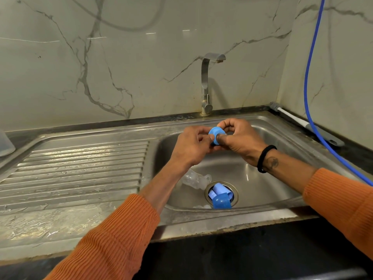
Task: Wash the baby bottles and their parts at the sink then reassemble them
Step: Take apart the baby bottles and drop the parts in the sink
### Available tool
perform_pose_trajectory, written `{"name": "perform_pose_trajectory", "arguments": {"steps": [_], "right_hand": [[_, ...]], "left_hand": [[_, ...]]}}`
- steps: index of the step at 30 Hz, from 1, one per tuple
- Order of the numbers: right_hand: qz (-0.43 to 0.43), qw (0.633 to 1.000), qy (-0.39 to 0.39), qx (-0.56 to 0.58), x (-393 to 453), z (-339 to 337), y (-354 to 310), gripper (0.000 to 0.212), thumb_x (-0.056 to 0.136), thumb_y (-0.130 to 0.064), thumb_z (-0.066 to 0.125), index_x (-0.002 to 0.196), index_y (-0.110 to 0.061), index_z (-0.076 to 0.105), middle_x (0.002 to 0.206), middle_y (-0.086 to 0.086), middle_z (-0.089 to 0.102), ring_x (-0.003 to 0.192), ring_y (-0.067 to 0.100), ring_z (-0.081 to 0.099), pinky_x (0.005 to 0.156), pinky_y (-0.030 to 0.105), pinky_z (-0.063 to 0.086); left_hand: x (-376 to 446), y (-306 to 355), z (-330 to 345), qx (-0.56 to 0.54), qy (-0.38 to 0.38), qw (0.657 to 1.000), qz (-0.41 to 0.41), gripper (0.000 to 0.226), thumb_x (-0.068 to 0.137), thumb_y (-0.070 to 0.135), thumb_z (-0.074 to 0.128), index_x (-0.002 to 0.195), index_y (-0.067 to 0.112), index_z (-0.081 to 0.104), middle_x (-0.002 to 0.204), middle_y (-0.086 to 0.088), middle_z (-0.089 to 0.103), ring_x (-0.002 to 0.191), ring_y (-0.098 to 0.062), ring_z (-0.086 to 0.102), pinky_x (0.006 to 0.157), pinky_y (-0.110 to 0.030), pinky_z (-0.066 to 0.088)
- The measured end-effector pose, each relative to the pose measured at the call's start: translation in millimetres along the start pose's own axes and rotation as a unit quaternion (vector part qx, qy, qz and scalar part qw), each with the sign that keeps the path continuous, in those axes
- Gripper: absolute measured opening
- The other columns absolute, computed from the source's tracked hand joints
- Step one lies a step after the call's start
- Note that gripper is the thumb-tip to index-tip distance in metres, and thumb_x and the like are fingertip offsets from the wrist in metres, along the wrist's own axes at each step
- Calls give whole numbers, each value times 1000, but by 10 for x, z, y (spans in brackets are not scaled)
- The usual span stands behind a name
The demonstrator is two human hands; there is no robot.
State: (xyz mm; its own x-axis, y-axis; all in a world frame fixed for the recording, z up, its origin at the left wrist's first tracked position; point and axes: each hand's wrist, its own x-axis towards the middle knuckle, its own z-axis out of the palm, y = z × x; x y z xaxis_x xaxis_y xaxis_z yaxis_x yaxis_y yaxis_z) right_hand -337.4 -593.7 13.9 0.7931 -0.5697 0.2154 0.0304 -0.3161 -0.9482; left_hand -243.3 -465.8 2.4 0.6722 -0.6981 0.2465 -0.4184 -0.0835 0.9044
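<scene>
Both hands are up over the steel sink, meeting just in front of the tap. Between them is a blue bottle ring, held above the basin. The left hand has its fingers curled in and grips the ring from the left side; the right hand pinches it from the other side, thumb below and fingertips over the top, and something small and clear seems to sit in the ring's opening under those fingers, though I can't make it out. Down in the basin, a clear bottle lies on its side partly behind the left forearm, just beside the drain. A pale blue part and a darker blue cap rest on the drain, touching each other. The ribbed draining board on the left is wet. Along the back right edge of the counter lies a bottle brush, with a blue hose hanging down the wall and crossing over its handle. A black band circles the right wrist, above the orange sleeve.
</scene>
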Motion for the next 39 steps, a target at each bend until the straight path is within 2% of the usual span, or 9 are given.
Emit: {"name": "perform_pose_trajectory", "arguments": {"steps": [5,8,13,16,23,26,31,34,39], "right_hand": [[12,1000,-5,28,9,-23,-13,20,88,9,69,104,-2,65,99,19,72,62,10,71,54,20,56],[29,997,-31,58,7,-49,-16,21,88,11,69,105,-2,64,103,20,72,69,13,74,58,21,58],[64,992,-61,92,30,-78,11,24,85,16,68,101,-1,63,106,24,68,80,23,75,65,27,63],[71,987,-61,131,24,-103,0,27,86,17,68,108,3,63,102,22,68,77,19,76,63,26,63],[100,965,-136,201,26,-201,-34,24,92,10,65,106,-9,61,104,18,71,82,26,75,69,30,65],[112,952,-151,242,33,-259,-24,26,93,10,62,100,-14,57,105,16,69,85,27,75,71,31,65],[133,948,-166,237,50,-307,-3,25,90,9,64,89,-14,56,110,15,67,88,26,76,72,30,65],[147,945,-165,239,36,-262,21,25,91,13,63,91,-11,58,112,19,66,89,29,76,74,33,66],[156,936,-157,272,5,-180,-11,24,92,15,60,101,-7,62,119,22,65,99,36,73,75,37,66]], "left_hand": [[16,10,-31,-86,-28,996,-22,23,104,12,57,124,6,67,106,-18,76,90,-27,78,90,-45,61],[4,8,-27,-95,-28,995,-21,26,103,11,59,127,3,66,106,-19,75,89,-25,78,87,-39,62],[1,-11,-38,-72,-33,997,-22,13,101,16,64,111,19,72,103,-12,76,90,-22,77,86,-39,62],[12,-2,-52,-110,-31,992,-59,20,104,19,59,117,11,71,106,-15,76,87,-23,77,82,-35,63],[-24,91,-140,-292,-67,938,-172,20,102,14,59,114,4,72,100,-15,75,82,-21,72,80,-30,64],[-15,68,-186,-313,-92,928,-180,17,101,10,61,112,4,72,100,-15,76,85,-21,73,82,-30,63],[-17,33,-159,-250,-88,955,-137,22,100,12,62,119,4,71,100,-17,75,82,-18,72,78,-27,63],[0,-6,-73,-63,-19,996,-60,14,102,17,61,105,12,74,90,-10,76,79,-19,74,80,-34,63],[43,-33,13,44,55,997,-23,15,101,24,63,96,18,76,82,-6,77,76,-19,77,80,-43,64]]}}
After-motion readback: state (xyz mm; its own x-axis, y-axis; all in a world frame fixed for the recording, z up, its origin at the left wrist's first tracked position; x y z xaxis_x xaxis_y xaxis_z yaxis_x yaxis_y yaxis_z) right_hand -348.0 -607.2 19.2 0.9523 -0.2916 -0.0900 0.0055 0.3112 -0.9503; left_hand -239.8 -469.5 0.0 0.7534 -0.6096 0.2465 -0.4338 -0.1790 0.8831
